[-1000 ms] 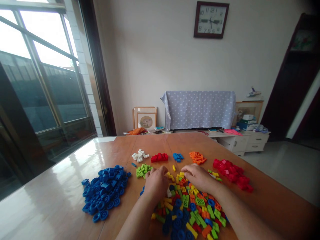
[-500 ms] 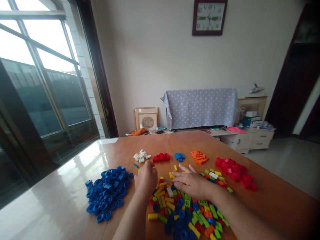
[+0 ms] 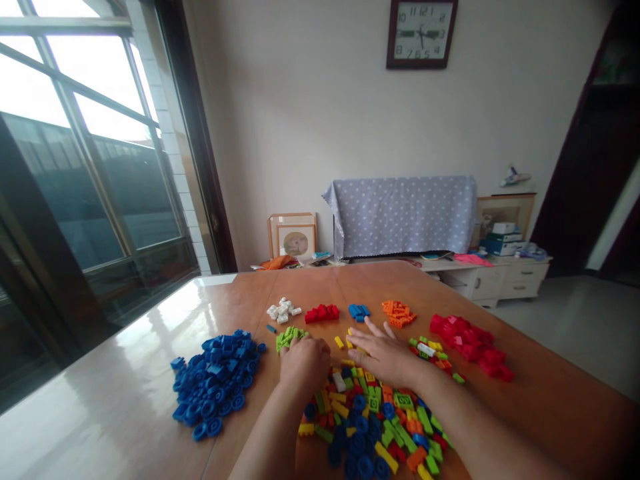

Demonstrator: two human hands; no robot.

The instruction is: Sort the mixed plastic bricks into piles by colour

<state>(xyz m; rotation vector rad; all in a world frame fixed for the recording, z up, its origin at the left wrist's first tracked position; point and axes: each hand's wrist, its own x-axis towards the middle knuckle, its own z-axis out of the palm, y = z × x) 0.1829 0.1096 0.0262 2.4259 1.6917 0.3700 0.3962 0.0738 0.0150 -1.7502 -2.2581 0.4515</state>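
Observation:
My left hand [image 3: 306,363] is closed, its fingers curled down between the light green bricks [image 3: 289,339] and the mixed pile of toy bricks [image 3: 375,400]. Whatever those fingers may hold is hidden behind the knuckles. My right hand [image 3: 384,353] lies flat with fingers spread over the far side of the mixed pile. Beside its fingertips are a few yellow bricks [image 3: 339,342], partly covered by the hand. The mixed pile holds green, yellow, red, orange and blue pieces.
Blue pieces [image 3: 215,380] form a large heap on the left. Along the back sit white bricks [image 3: 283,311], red bricks [image 3: 322,313], blue bricks [image 3: 359,312] and orange bricks [image 3: 398,313]. Larger red pieces [image 3: 470,347] lie on the right of the wooden table [image 3: 135,407].
My left hand has moved right and toward me, uncovering the light green bricks. My right hand has shifted slightly, its fingers still spread over the yellow bricks.

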